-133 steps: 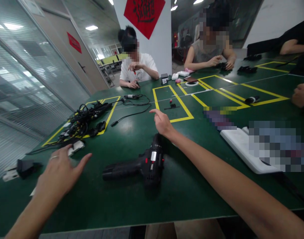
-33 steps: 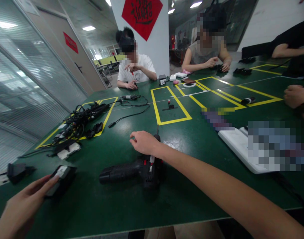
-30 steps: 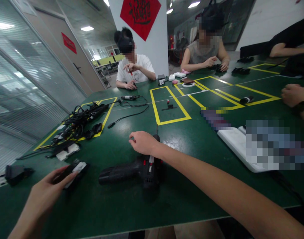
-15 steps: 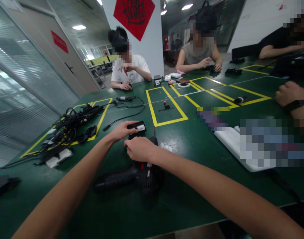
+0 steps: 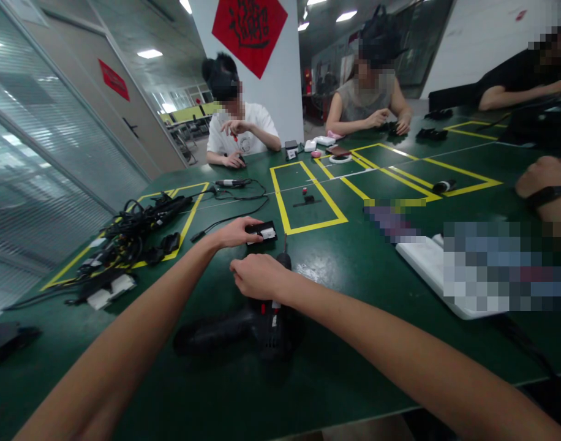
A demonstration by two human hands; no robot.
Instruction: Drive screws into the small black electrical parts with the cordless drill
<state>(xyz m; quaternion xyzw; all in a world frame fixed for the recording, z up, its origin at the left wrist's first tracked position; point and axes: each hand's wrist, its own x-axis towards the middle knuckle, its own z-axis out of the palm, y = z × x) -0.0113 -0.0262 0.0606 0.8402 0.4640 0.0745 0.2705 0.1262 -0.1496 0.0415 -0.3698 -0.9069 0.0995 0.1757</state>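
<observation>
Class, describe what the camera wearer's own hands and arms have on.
The left hand and right hand are ungloved, and the forearms are bare: no sleeve, watch or cable shows on them. Any ring is too indistinct to tell.

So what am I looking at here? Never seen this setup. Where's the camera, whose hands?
No machine here: just a person's two bare hands. There is only one view, from a camera worn on that person's head, looking forward and down. The left hand holds a small black box with a white label. The right hand is curled over a drill lying on its side; whether it grips anything is hidden. On the green table there are also tangled cables to the left and outlines in yellow tape. The hand at the right edge is someone else's.
</observation>
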